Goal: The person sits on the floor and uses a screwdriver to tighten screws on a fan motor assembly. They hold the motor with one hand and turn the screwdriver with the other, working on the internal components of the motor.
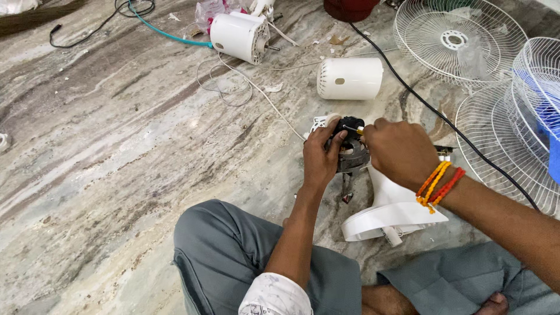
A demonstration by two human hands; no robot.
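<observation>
We sit cross-legged on the streaked grey-and-cream marble floor (116, 151), grey trouser legs at the near edge. Our left hand (319, 156) wraps from the left around a dark round metal fan motor (352, 153), fingers curled over its top, thumb against its side. Our right hand (402, 153), with orange and red bead bracelets (438, 184) on the wrist, is closed around a slim tool with a yellowish handle (357, 130), its tip meeting the top of the motor. The hands sit close together, almost touching over the motor. The motor rests on a white plastic fan neck housing (394, 213) lying on the floor just ahead of our knees, near the middle of the near edge.

Farther out, toward the far edge, a white ribbed cylindrical plastic cover (350, 78) lies on its side. To its left sits a white cased motor with a protruding shaft (240, 36), with a thin white wire (245, 81) looping from it toward our hands. A black cable (408, 87) runs diagonally past on the right. Toward the far right corner lie white wire fan guards (461, 41), one partly overlapping another; a blue blade (548, 125) shows through the grille at the right edge. A teal cable (166, 35) curves near the far edge.
</observation>
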